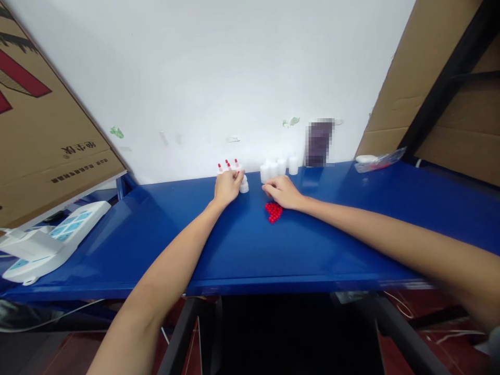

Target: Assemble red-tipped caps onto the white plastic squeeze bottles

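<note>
My left hand [227,187] is closed, its fingertips pinched at the top of a small white bottle [244,186] at the back of the blue table. Behind that hand stand several white bottles with red tips [236,162], partly covered by it. My right hand [285,192] has its fingers curled together; whatever they hold, if anything, is too small to make out. Just below it lies a loose pile of small red caps [274,211]. Several plain white bottles [273,168] stand upright behind my right hand, against the wall.
A white power strip [74,229] with a plug lies at the table's left end. A clear plastic bag [380,160] with something red inside sits at the back right. Cardboard [50,114] flanks the left side, and the white wall [234,78] rises behind the blue table [250,250].
</note>
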`<state>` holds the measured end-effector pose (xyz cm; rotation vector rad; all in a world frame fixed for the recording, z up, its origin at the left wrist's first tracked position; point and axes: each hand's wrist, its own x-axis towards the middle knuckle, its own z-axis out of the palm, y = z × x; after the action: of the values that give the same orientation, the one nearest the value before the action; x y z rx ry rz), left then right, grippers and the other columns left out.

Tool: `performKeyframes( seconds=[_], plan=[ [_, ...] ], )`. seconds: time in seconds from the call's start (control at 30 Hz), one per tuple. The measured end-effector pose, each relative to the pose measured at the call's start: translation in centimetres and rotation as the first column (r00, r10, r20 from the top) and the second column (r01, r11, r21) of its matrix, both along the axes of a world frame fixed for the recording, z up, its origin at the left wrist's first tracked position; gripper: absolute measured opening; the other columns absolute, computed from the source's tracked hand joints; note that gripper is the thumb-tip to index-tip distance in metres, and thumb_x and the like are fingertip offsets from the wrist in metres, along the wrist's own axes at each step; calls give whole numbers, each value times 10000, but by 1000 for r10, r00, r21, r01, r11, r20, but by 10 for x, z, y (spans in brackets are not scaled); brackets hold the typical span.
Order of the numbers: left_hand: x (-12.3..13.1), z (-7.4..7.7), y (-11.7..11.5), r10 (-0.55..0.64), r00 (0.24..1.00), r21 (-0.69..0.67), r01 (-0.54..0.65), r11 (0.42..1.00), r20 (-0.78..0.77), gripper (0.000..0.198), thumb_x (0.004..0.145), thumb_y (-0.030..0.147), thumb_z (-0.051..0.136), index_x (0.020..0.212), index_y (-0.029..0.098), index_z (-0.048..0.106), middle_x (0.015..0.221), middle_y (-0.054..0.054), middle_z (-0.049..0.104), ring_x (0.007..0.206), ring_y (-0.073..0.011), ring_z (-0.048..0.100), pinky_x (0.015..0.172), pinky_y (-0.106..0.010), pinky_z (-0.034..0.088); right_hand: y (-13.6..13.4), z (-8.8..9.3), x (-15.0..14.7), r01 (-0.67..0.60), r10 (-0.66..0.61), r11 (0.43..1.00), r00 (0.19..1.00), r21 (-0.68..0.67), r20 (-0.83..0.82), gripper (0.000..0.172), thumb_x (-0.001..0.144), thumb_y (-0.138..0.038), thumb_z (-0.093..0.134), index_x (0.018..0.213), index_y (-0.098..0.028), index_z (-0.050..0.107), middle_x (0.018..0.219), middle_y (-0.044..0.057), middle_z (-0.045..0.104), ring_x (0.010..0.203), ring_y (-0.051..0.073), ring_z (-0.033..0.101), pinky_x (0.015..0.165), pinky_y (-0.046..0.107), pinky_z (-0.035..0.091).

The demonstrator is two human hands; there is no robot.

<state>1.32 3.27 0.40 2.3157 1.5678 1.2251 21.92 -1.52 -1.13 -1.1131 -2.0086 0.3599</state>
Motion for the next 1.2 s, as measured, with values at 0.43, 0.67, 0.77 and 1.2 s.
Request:
performKeyframes(
  seconds=[0.43,0.67,0.77,1.2],
  plan=[
    [6,-4,-9,-306,945,-27,305,952,-113,467,979,529,503,670,181,541,575,1,574,561,-138,506,596,-263,359,6,-4,4,-135,126,989,982,-55,-143,99,770,-184,425,852,-239,422,687,-32,512,650,174,476,665,311,367],
    [2,-10,-6,-423,857,-95,414,905,-293,236,981,360,563,848,168,595,702,-27,664,649,-168,607,641,-270,414,16,-9,4,9,-7,1000,996,28,-84,83,834,-249,474,910,-215,485,822,21,561,777,201,533,767,343,406],
    [1,-10,-6,-441,853,-96,432,897,-278,110,959,268,586,938,165,616,763,-30,704,702,-170,641,687,-272,449,20,-13,5,-7,10,997,999,74,-40,86,875,-263,494,917,-203,539,924,67,598,893,220,565,855,368,431],
    [6,-6,-15,-454,821,-113,444,889,-346,63,897,220,646,921,166,667,842,-41,702,761,-177,645,761,-300,491,19,-11,4,97,-96,995,993,-14,70,266,794,-147,572,1019,-160,712,1103,126,676,1078,267,621,1017,419,446]
  ],
)
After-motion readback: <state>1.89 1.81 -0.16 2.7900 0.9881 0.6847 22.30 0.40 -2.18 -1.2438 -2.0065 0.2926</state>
